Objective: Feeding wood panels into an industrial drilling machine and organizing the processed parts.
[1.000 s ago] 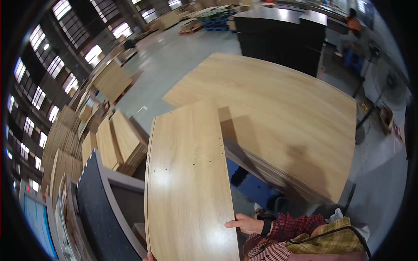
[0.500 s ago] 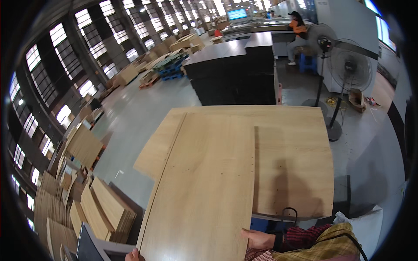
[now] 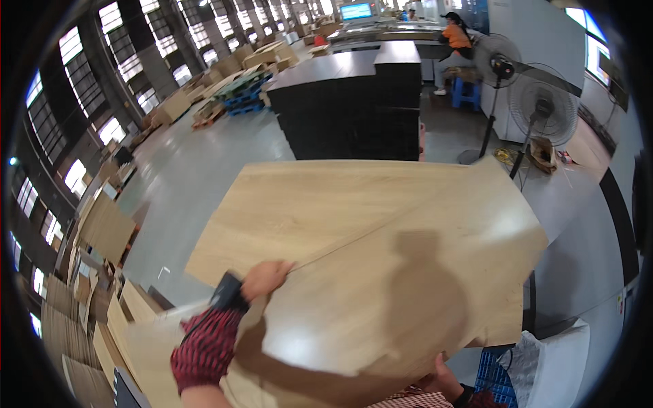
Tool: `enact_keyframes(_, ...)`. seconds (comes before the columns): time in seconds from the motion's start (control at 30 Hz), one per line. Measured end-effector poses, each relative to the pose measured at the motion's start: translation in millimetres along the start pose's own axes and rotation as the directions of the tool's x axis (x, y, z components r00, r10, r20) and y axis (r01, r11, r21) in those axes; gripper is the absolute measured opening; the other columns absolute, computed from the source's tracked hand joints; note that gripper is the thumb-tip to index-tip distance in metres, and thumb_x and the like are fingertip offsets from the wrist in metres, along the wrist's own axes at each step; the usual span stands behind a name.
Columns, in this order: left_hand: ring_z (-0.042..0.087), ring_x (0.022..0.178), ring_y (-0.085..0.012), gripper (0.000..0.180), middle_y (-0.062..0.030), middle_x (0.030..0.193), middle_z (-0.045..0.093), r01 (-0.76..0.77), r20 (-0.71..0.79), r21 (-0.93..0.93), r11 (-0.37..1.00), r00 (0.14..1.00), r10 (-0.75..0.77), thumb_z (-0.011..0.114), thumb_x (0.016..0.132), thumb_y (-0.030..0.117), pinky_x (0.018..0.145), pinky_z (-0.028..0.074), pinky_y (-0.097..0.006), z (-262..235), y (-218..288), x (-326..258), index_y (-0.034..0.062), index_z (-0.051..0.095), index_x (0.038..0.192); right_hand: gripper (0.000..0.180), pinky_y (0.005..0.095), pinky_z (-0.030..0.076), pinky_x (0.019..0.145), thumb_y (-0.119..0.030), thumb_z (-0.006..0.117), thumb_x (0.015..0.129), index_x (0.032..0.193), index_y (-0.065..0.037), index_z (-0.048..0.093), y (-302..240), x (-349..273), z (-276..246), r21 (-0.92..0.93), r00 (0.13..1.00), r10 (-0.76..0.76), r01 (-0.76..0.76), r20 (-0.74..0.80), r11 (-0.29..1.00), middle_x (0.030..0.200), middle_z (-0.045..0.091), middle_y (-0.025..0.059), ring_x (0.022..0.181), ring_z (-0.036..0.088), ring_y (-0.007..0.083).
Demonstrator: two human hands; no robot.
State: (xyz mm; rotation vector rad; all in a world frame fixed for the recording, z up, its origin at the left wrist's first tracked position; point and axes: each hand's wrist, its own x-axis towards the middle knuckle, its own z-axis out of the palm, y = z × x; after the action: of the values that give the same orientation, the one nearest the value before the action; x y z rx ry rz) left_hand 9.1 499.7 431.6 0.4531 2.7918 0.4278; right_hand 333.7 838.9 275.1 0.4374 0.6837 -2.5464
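Observation:
I hold a large light wood panel (image 3: 408, 299) lying flat and askew over a stack of similar light wood panels (image 3: 306, 197). My left hand (image 3: 265, 279), its sleeve in a red and black pattern, grips the panel's left edge near the corner. At the panel's near edge my right hand (image 3: 442, 377) shows low in the picture, fingers curled on the edge and partly hidden beneath it. My shadow falls across the panel.
A tall stack of black boards (image 3: 354, 102) stands behind the wood stack. Two pedestal fans (image 3: 500, 64) (image 3: 544, 109) are at the right, a seated person in orange (image 3: 456, 41) beyond. A blue crate (image 3: 496, 381) and white bag (image 3: 558, 360) sit lower right. Wood panel stacks (image 3: 102, 224) lie left.
The panel has swung from pointing lengthwise away from me to lying across the stack. My left hand has come up onto its left edge. The view has turned right.

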Motion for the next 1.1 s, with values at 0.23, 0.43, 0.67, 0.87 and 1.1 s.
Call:
enact_keyframes(0.23, 0.061, 0.081, -0.0377, 0.053, -0.0201, 0.080, 0.064, -0.312, 0.201, 0.064, 0.948, 0.934, 0.295, 0.036, 0.094, 0.047, 0.076, 0.046, -0.045, 43, -15, 177, 0.0004, 0.059, 0.093, 0.063, 0.0508, 0.043, 0.096, -0.052, 0.038, 0.094, 0.138, -0.009, 0.033, 60, 77, -5, 0.237, 0.921, -0.123, 0.221, -0.369, 0.946, 0.133, 0.047, 0.0163, 0.118, 0.049, 0.0349)
enact_keyframes(0.43, 0.061, 0.086, -0.0386, 0.049, -0.0225, 0.090, 0.064, -0.367, 0.175, 0.099, 0.925, 0.921, 0.347, 0.047, 0.091, 0.039, 0.075, 0.047, -0.047, 51, 1, 245, -0.0007, 0.050, 0.119, 0.047, 0.0394, 0.049, 0.085, -0.041, 0.040, 0.097, 0.121, -0.001, 0.046, 36, 106, 20, -0.226, 0.917, -0.090, -0.001, -0.390, 0.974, 0.113, 0.059, 0.0177, 0.101, 0.060, 0.0276)
enact_keyframes(0.67, 0.059, 0.092, -0.0387, 0.040, -0.0218, 0.099, 0.063, -0.742, -0.053, -0.049, 0.668, 0.670, 0.740, 0.054, 0.089, 0.026, 0.078, 0.048, -0.043, -14, 34, 115, 0.0042, 0.049, 0.122, 0.027, 0.0360, 0.050, 0.060, -0.028, 0.050, 0.093, 0.087, -0.004, 0.061, -33, 143, 128, -0.982, 0.871, -0.462, 0.190, 0.166, 0.005, 0.076, 0.064, 0.0107, 0.068, 0.064, 0.0287)
enact_keyframes(0.87, 0.065, 0.084, -0.0349, 0.033, -0.0209, 0.092, 0.065, -0.312, -0.105, -0.320, 0.895, 0.950, 0.294, 0.056, 0.089, 0.021, 0.073, 0.051, -0.036, 53, -109, 1, 0.0022, 0.056, 0.116, 0.016, 0.0336, 0.047, 0.060, -0.019, 0.058, 0.080, 0.086, -0.005, 0.055, -99, 189, 265, -0.442, 0.569, -0.191, 0.343, 0.800, -0.829, 0.075, 0.056, 0.0076, 0.071, 0.058, 0.0241)
enact_keyframes(1.1, 0.065, 0.080, -0.0187, 0.035, -0.0133, 0.088, 0.068, 0.376, 0.139, -0.697, 0.610, 0.906, -0.400, 0.054, 0.090, 0.019, 0.073, 0.050, -0.029, 137, -242, -215, -0.0029, 0.054, 0.118, 0.017, 0.0290, 0.047, 0.065, -0.015, 0.057, 0.070, 0.083, -0.004, 0.056, -36, 231, 355, -0.104, 0.350, 0.095, 0.509, 0.932, -0.854, 0.074, 0.056, 0.0057, 0.074, 0.057, 0.0197)
